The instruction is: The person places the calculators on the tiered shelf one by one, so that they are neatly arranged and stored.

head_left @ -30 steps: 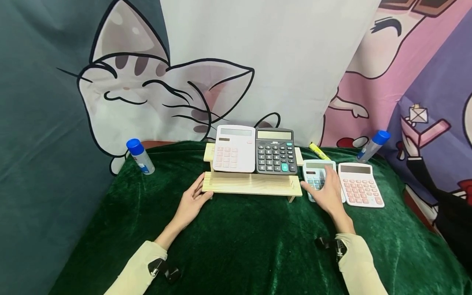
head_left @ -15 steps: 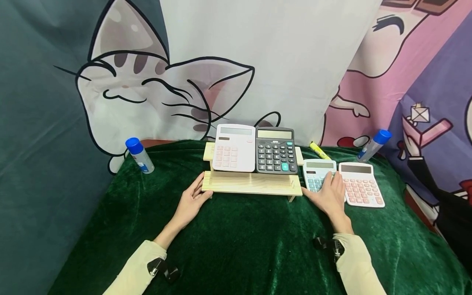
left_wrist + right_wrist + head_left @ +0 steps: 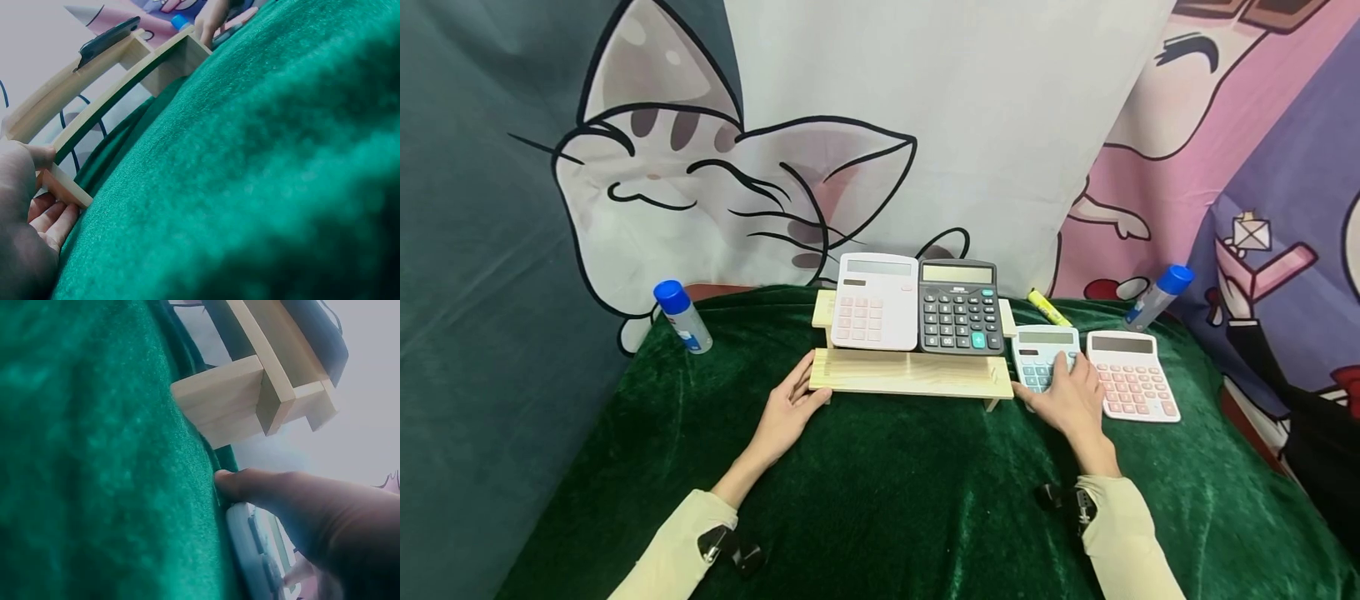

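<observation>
1. Covering the lower right part of the pale blue desktop calculator (image 3: 1047,367) is the right hand (image 3: 1070,402). Its fingers are spread and gently bent, the thumb held apart by the calculator's left side. No closed grip visible; fingertip contact on the far edge cannot be told.
2. Calculator position: lying face up on the green velvet cloth (image 3: 880,500), right of the two-tier wooden rack (image 3: 912,379) and just beside the pink-keyed calculator (image 3: 1133,379).
3. The left hand (image 3: 782,421) grips the left end of the rack's lower tier: thumb on the front edge, other fingers around the end support, a narrow pinch with wood between.
4. On the upper tier, leaning back side by side: the white-and-pink calculator (image 3: 891,321) and the black calculator (image 3: 960,307).
5. Handling estimate, pale blue calculator: light, stiff plastic shell, fairly smooth, so mildly slippery. Display probably the fragile part; keys likely to give under pressure.
6. Suggested hold: both long sides, thumb left and fingers right, off keys and display. The right side is tight against its neighbour; the soft pile should let a fingertip under the edge.
7. Rack estimate: rigid and light, apt to skid on cloth if knocked; the end support is a sound place to steady it.
</observation>
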`<state>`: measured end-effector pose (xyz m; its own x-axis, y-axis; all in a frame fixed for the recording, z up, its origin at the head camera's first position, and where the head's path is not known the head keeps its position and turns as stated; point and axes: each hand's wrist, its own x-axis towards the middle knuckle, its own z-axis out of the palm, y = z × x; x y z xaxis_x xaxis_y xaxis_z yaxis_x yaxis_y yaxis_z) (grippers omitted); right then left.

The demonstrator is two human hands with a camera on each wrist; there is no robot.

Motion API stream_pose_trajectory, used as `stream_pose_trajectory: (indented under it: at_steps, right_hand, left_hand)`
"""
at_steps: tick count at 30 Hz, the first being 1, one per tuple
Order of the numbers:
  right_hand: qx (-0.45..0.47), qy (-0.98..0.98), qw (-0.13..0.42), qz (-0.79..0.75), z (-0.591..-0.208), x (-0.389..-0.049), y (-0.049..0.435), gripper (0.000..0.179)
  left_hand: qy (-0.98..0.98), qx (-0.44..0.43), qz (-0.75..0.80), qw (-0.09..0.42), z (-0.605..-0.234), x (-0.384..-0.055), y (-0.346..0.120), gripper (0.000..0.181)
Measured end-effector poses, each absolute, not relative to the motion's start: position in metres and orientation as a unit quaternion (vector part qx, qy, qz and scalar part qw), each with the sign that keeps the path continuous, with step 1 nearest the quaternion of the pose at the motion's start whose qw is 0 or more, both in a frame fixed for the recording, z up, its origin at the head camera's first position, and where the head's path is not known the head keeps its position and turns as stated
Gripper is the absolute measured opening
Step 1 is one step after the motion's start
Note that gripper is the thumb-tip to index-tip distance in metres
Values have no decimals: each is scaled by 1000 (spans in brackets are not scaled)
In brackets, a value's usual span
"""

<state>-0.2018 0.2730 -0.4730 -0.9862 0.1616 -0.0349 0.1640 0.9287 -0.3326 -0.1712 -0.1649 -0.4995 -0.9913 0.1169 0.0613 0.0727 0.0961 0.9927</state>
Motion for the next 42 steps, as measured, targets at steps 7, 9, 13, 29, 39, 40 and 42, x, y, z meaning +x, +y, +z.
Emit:
stream_pose_trajectory:
  at_steps: [7, 9, 13, 29, 39, 40, 42]
  right_hand:
    - [116, 972, 76, -188, -467, -204, 274, 121]
    - [122, 970, 96, -185, -466, -204, 274, 124]
    - [133, 968, 106, -184, -467, -204, 275, 126]
    - [134, 960, -10, -245, -458, -206, 278, 107]
    - [135, 939, -92, -304, -432, -198, 275, 103]
    - [134, 937, -95, -307, -429, -197, 274, 103]
    - [129, 936, -100, -313, -424, -194, 273, 102]
  left_hand:
    - [739, 63, 670, 17, -499, -171, -165, 74]
    - [740, 61, 669, 18, -499, -170, -165, 74]
    - [742, 62, 667, 18, -499, -171, -165, 73]
    - [750, 57, 659, 18, -501, -172, -166, 74]
    - [751, 55, 658, 21, -500, -171, -167, 74]
    - [750, 55, 659, 21, -500, -171, -167, 74]
    - [748, 56, 661, 21, -500, -171, -166, 74]
